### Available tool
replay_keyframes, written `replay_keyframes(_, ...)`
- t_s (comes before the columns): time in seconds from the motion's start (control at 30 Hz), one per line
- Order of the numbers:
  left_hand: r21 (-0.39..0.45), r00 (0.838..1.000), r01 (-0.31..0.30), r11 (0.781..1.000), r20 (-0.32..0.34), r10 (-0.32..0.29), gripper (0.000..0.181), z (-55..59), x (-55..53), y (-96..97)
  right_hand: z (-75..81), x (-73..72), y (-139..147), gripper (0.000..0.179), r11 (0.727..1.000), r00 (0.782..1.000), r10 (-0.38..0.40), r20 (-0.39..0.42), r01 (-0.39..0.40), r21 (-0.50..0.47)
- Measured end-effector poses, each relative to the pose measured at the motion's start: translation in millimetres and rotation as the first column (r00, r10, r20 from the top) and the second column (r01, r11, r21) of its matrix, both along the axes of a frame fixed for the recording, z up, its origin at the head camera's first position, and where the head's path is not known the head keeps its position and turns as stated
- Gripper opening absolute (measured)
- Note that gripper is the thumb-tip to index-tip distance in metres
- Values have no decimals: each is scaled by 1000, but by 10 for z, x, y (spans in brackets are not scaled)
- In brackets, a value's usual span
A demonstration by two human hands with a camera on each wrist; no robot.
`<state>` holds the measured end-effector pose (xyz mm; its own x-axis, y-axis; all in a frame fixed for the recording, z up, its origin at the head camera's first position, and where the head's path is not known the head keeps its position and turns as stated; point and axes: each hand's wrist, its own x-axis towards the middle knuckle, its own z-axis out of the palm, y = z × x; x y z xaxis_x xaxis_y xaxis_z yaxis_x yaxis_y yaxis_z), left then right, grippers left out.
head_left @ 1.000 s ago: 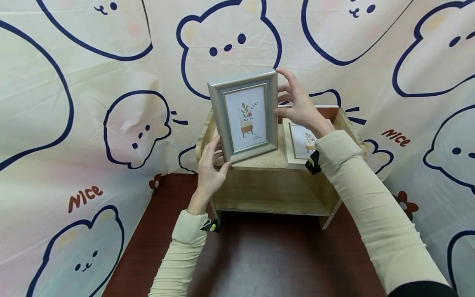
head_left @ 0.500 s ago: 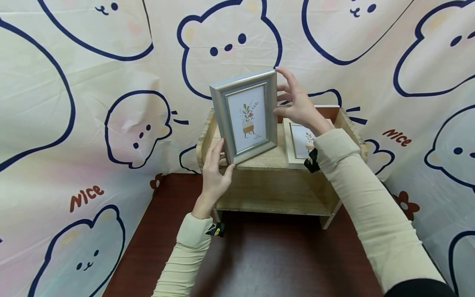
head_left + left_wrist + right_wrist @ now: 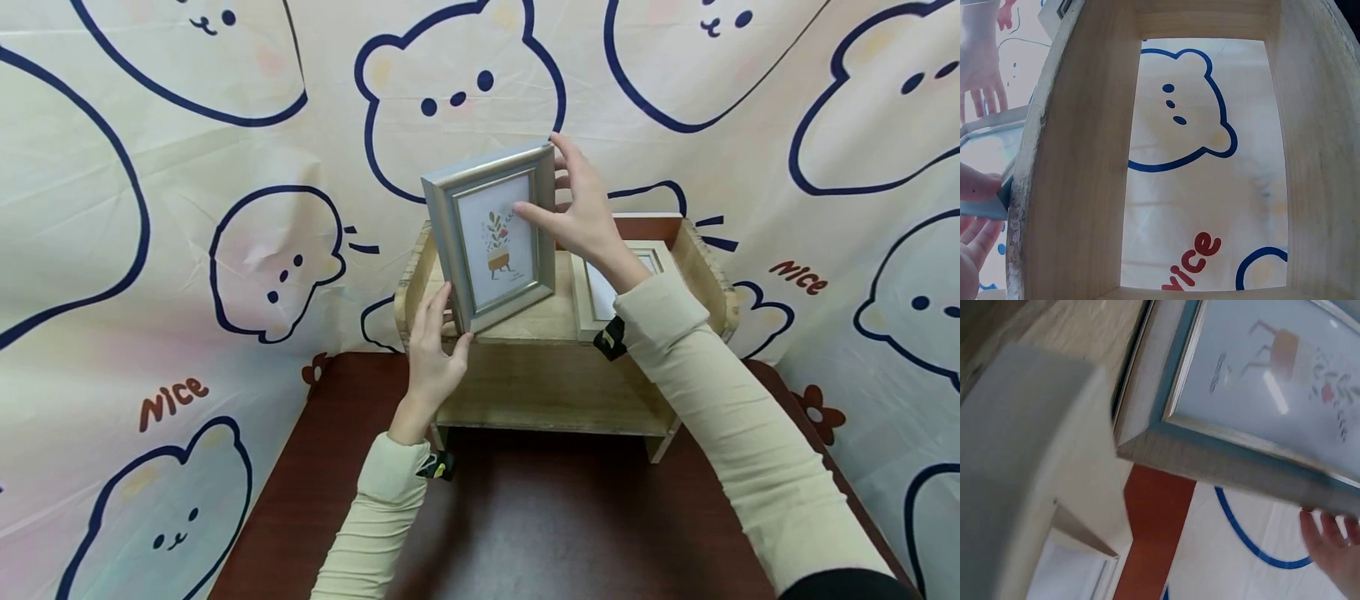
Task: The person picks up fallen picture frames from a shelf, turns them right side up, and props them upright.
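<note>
A silver-blue picture frame (image 3: 517,267) with a potted-plant print stands tilted over the left part of a small wooden shelf (image 3: 555,383). My left hand (image 3: 433,358) holds its lower left corner; the left wrist view shows the thumb on the front and fingers underneath. At the upper right, my right hand (image 3: 585,200) has its fingers along the frame's side edge. Its thumb is spread across in front of the print. In the right wrist view the fingertips (image 3: 1310,525) meet the frame's edge. A second, cream picture frame (image 3: 583,308) sits at the shelf's right, partly behind the right wrist.
The shelf has raised side boards (image 3: 708,275) and a red-brown strip (image 3: 660,227) at its back. It stands on a dark red-brown table (image 3: 540,517). A fabric backdrop (image 3: 277,150) with cartoon bears surrounds it.
The right thumb has moved from the frame's side edge to in front of the print, and that hand has shifted slightly left. The left hand moved slightly right and down. The frame turned a little.
</note>
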<state>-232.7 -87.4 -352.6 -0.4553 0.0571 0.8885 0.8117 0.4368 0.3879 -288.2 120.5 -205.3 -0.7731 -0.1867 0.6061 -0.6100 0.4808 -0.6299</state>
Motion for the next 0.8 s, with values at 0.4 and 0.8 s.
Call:
replay_keyframes(0.4, -22, 993, -98, 995, -69, 96, 66, -30, 16, 79, 10, 103, -168, 81, 993, 994, -106, -20, 107, 53)
replay_keyframes(0.8, -40, 986, -139, 989, -95, 135, 69, -47, 44, 140, 3, 22, -157, 86, 999, 997, -15, 70, 13, 32)
